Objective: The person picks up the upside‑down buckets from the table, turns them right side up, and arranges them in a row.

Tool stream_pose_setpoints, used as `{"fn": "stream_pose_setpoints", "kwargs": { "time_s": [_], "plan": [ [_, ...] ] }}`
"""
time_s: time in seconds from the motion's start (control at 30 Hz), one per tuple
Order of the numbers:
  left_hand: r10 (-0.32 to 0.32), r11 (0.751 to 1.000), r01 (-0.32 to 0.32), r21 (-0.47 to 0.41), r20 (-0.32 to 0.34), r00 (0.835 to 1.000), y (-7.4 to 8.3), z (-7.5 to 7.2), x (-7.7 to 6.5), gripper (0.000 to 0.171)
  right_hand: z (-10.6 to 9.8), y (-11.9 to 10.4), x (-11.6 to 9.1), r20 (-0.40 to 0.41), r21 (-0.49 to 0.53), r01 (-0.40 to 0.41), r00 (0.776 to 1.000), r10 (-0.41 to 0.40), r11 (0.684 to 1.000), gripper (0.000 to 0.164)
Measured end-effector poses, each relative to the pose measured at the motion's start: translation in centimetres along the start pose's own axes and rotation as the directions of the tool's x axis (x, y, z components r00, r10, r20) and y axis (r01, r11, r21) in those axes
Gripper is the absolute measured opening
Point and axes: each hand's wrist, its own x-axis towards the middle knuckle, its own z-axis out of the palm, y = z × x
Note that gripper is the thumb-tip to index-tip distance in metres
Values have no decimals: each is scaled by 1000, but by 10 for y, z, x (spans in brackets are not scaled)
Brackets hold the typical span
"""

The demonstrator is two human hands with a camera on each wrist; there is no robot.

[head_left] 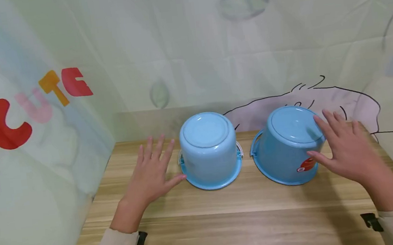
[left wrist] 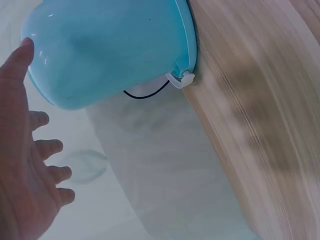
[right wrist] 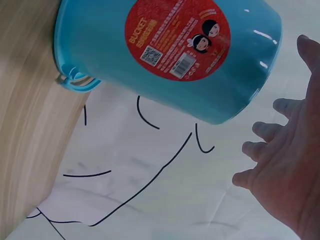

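Note:
Two light blue plastic buckets stand upside down on the wooden table. Beside the left bucket (head_left: 209,153) my left hand (head_left: 153,172) hovers with its fingers spread, holding nothing. In the left wrist view a gap shows between most of its fingers and the bucket wall; whether the thumb touches cannot be told. The right bucket (head_left: 285,156) carries a round red label (right wrist: 177,37) on its side. My right hand (head_left: 350,148) is spread at this bucket's right side, and in the right wrist view it stands apart from the wall. White handle ends show on the left bucket.
The wood-grain table (head_left: 232,232) runs up to a pale printed curtain (head_left: 190,74) behind the buckets. Another curtain side with coloured letters (head_left: 7,125) hangs at the left. Black straps (head_left: 372,222) sit at both wrists.

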Motion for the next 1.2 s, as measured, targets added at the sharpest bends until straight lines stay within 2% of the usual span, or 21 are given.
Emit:
{"fn": "stream_pose_setpoints", "kwargs": {
  "time_s": [0.23, 0.5, 0.83, 1.03, 1.2],
  "plan": [
    [102, 994, -101, 36, -48, 994, 2, 1, 0, 99, 3, -12, 9, -39, 28, 116, 993, -115, 993, 98],
    [209, 975, -200, 99, -95, 973, -2, 12, -5, 98, 8, -25, 18, -74, 34, 258, 964, -255, 965, 88],
    [328, 941, -314, 126, -117, 937, -3, 26, -11, 95, 20, -52, 21, -68, 31, 329, 943, -326, 944, 83],
    [401, 915, -385, 119, -169, 900, -6, 34, -11, 82, 25, -68, 23, -60, 31, 366, 929, -364, 930, 80],
    [473, 881, -456, 127, -253, 844, -9, 40, -12, 82, 32, -79, 26, -61, 41, 419, 907, -417, 907, 76]
  ]
}}
